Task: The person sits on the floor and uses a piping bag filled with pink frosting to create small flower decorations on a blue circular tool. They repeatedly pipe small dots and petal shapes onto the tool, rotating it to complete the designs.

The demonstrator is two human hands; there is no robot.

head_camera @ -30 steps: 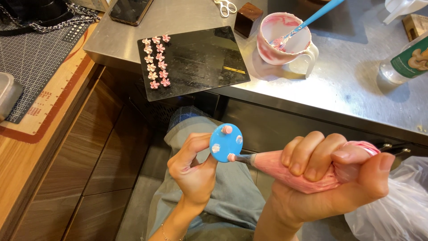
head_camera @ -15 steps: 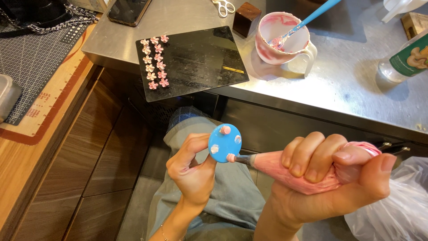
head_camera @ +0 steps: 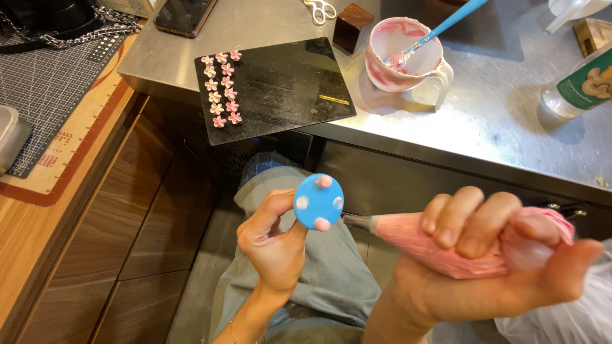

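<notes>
My left hand (head_camera: 273, 241) pinches the stem of a round blue disc (head_camera: 318, 201), held up in front of my lap. Several small pink icing blobs sit around the disc's edge. My right hand (head_camera: 484, 267) squeezes a pink piping bag (head_camera: 446, 239), whose metal tip points left and sits just off the disc's right edge. On the steel counter (head_camera: 497, 121) lies a black board (head_camera: 280, 86) with two short rows of pink icing flowers (head_camera: 222, 88) along its left side.
A white mug (head_camera: 408, 54) smeared with pink icing holds a blue spatula. A small brown block (head_camera: 354, 25), scissors (head_camera: 320, 9), a phone (head_camera: 185, 14) and a bottle (head_camera: 583, 86) also stand on the counter. A cutting mat (head_camera: 44, 83) covers the wooden side table at left.
The piping tip has drawn back slightly from the disc. The disc has turned a little in my left fingers, and it carries one more pink blob than a second ago.
</notes>
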